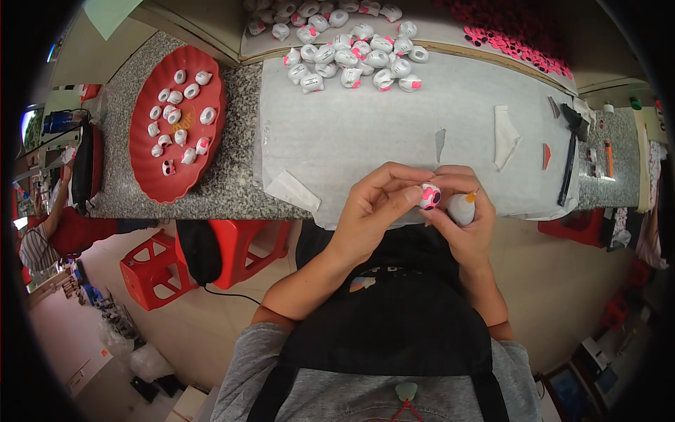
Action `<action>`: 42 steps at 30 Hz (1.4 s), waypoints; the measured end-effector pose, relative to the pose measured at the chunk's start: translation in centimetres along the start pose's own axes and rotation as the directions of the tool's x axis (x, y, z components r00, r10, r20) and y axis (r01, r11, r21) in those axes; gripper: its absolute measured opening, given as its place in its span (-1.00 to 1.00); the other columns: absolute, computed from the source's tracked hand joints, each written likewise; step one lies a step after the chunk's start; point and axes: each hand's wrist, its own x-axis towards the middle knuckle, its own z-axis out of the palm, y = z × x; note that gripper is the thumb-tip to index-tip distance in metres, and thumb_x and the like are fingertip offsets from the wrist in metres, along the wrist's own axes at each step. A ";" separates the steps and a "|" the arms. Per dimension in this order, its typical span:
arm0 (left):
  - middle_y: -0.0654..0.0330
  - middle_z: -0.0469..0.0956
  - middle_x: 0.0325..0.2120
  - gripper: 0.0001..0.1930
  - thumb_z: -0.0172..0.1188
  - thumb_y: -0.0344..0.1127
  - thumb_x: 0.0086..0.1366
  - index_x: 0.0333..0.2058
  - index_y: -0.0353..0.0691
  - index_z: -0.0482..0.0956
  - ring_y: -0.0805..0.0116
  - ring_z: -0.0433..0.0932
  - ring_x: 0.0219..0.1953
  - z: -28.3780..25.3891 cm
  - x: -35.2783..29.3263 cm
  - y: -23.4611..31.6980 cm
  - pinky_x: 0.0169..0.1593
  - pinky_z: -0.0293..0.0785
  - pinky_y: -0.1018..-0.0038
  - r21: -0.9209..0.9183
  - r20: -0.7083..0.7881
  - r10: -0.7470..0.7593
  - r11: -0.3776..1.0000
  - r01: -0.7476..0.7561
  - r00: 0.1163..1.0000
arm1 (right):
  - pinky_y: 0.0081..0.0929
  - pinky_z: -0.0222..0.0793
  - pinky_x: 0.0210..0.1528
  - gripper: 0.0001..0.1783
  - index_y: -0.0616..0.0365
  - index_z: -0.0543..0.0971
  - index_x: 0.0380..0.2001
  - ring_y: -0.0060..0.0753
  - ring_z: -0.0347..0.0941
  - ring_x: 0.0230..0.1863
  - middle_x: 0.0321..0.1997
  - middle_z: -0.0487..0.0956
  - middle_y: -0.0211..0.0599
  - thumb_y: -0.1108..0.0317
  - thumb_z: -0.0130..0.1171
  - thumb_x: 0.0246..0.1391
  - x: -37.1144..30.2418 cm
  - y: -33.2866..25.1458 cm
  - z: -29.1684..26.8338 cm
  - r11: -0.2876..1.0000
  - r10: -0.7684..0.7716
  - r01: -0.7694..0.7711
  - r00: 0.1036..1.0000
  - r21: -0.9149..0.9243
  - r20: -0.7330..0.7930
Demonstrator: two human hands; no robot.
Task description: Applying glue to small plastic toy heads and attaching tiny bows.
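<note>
Left hand: I see the left hand (376, 204) at the near edge of the table (239, 190), its grip closed by the fingertips on a small white figurine with pink and black painted patches (429, 196).
Right hand: the right hand (464, 211) has its grip clenched round a small white squeeze bottle with an orange nozzle (463, 207), while its thumb and forefinger also touch the figurine.
Figurine position: held in the air between both hands, just over the table edge and above the dark apron (394, 309).
Handling: I judge it light, rigid and smooth, probably brittle if dropped; any fresh paint or glue would smear, so hold it by the bare white flanks.
Surroundings: a white paper sheet (394, 133) covers the table; a heap of similar white figurines (351, 56) lies at its far side, more sit on a red oval tray (144, 172) to the left, and small pink and black discs (520, 39) lie far right.
</note>
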 end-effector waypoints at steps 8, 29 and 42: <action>0.18 0.40 -0.34 -0.80 -0.11 -0.43 0.14 -0.24 -0.33 0.34 0.52 0.37 -0.28 0.2 0.2 0.1 -0.18 0.29 0.61 -0.033 -0.041 -0.034 0.999 0.033 0.999 | -0.80 0.16 -0.59 -0.64 0.29 0.40 -0.37 -0.69 0.23 -0.53 -0.24 0.32 -0.23 0.70 0.08 -0.41 0.4 -0.3 -0.6 0.985 -0.068 0.076 0.996 -0.155 0.055; 0.21 0.34 -0.33 -0.89 -0.03 -0.48 0.10 -0.35 -0.30 0.31 0.55 0.34 -0.31 0.5 0.5 -1.7 -0.25 0.26 0.66 -0.166 -0.181 0.148 0.970 -0.179 0.972 | -0.67 0.21 -0.51 -0.82 0.27 0.46 -0.54 -0.51 0.32 -0.55 -0.57 0.41 -0.27 0.67 0.10 -0.35 1.3 -1.3 1.4 0.876 -0.325 0.263 0.941 -0.404 -0.091; 0.10 0.32 -0.26 -0.87 -0.03 -0.43 0.10 -0.35 -0.26 0.29 0.36 0.36 -0.22 -0.4 1.0 -1.7 -0.13 0.30 0.42 0.049 -0.218 0.352 0.935 -0.351 0.910 | -0.72 0.13 -0.78 -0.92 0.28 0.33 -0.56 -0.63 0.20 -0.73 -0.65 0.33 -0.34 0.51 -0.01 -0.18 0.8 -1.8 -0.7 0.872 0.340 -0.258 0.930 0.416 -0.138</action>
